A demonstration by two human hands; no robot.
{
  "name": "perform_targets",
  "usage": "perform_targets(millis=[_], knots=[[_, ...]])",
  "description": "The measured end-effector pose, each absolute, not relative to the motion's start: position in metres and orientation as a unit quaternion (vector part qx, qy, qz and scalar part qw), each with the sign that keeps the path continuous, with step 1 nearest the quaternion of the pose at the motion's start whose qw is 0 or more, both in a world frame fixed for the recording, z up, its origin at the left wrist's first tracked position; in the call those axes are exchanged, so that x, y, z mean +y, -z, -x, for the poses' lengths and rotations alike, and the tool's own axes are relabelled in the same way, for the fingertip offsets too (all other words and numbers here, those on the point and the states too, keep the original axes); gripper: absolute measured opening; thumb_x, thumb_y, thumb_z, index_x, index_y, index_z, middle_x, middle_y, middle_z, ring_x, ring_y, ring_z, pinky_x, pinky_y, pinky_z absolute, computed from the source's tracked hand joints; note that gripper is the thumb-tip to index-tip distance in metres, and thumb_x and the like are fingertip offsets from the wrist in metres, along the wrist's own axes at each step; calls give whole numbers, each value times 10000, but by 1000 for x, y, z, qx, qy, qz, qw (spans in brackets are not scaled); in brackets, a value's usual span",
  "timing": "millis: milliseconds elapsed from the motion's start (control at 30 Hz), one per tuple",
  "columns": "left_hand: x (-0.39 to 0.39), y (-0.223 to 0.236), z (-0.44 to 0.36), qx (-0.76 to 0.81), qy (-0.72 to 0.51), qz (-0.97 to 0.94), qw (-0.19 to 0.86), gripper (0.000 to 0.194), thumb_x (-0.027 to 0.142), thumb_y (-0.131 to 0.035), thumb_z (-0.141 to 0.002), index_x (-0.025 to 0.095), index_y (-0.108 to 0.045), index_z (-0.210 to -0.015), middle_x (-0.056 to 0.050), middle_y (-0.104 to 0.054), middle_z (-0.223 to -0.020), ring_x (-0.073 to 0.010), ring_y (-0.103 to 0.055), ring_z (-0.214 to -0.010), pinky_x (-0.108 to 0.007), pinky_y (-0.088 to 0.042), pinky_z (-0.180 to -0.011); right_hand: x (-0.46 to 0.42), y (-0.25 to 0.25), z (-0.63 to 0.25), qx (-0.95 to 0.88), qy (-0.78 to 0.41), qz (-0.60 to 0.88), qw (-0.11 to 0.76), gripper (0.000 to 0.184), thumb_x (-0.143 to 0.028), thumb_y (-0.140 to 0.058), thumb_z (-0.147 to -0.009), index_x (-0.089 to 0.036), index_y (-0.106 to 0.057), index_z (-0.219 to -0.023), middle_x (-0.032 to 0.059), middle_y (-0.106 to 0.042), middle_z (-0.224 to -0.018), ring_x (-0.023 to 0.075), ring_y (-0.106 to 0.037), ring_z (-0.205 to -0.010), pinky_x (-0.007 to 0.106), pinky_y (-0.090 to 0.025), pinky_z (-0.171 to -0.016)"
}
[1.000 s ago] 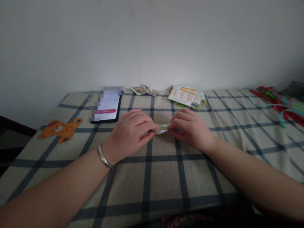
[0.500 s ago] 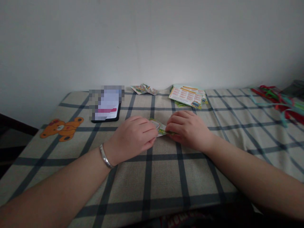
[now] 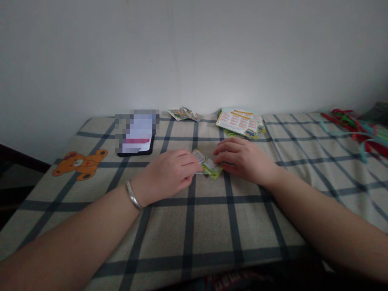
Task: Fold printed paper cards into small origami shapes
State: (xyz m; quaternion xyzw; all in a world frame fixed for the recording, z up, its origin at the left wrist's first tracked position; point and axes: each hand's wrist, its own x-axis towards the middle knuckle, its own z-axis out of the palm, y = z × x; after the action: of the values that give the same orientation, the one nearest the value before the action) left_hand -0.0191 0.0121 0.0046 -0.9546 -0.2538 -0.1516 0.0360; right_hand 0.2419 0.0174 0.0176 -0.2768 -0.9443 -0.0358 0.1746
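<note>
Since half a second ago, the right hand [image 3: 245,161] has lifted slightly off the end of the folded leaflet [image 3: 210,165] that it covered, so more of the leaflet's green-printed face shows; the left hand [image 3: 171,171] has hardly shifted.

The leaflet lies between the two sets of fingertips, low over the plaid tablecloth [image 3: 209,226]. The left fingers are together and appear clamped on its near-left edge, though the thumb is mostly hidden. The right fingers are a little apart and loosely curled at its upper right side; whether a fingertip touches it, I cannot tell.

As for progress, the leaflet already has at least one fold, with a white printed part and a green part meeting at an angle. It does not look pressed flat or finished, and the number of folds cannot be made out. Beyond the left fingertips, by the wall, lies a creased printed paper [image 3: 183,114], apparently folded already. Just beyond the right fingers sits a stack of printed leaflets [image 3: 238,122], flat and seemingly unfolded.

A smartphone [image 3: 139,133] lies beyond the left knuckles, and a teddy-bear cutout [image 3: 79,165] lies well to the left of those fingers.
</note>
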Motion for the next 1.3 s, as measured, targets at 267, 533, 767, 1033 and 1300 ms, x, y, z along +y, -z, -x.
perform_targets(millis=[267, 533, 767, 1033, 1300], knots=[[20, 1, 20, -270, 195, 943, -32, 263, 61, -528, -844, 224, -694, -965, -17, -648, -1006, -182, -577, -994, -356, -480, -917, 15, -16, -237, -955, 16, 242, 172, 175, -253, -532, -935, -207, -696, -978, 51, -680, -1125, 219, -576, -1073, 383, -475, -921], [17, 1, 19, -275, 175, 945, -34, 327, 38, -532, -840, 251, -707, -1015, -22, -636, -992, -194, -563, -961, -365, -482, -868, 16, -13, -233, -950, 37, 259, 173, 201, -264, -522, -942, -185, -687, -1026, 64, -693, -1070, 225, -575, -1055, 383, -473, -909], [19, 0, 19, -256, 188, 947, -41, 352, 28, -506, -852, 266, -713, -1008, -15, -649, -1005, -188, -567, -959, -359, -487, -865, 18, -12, -233, -938, 67, 287, 182, 249, -296, -481, -965, -200, -711, -968, 62, -689, -1086, 224, -580, -1006, 374, -481, -872], [18, 0, 18, -255, 206, 944, -27, 309, 63, -517, -857, 258, -724, -976, -22, -650, -1053, -199, -575, -1020, -397, -478, -931, 17, -10, -231, -951, 59, 241, 187, 197, -266, -517, -944, -190, -694, -985, 53, -702, -1129, 226, -579, -1116, 396, -483, -942], [11, -5, 16, -289, 195, 937, -18, 308, 65, -533, -817, 264, -736, -935, -14, -664, -961, -202, -592, -944, -396, -485, -875, 16, -4, -230, -956, 26, 223, 187, 174, -239, -555, -905, -179, -664, -1027, 30, -704, -1132, 218, -560, -1187, 375, -457, -1013]])
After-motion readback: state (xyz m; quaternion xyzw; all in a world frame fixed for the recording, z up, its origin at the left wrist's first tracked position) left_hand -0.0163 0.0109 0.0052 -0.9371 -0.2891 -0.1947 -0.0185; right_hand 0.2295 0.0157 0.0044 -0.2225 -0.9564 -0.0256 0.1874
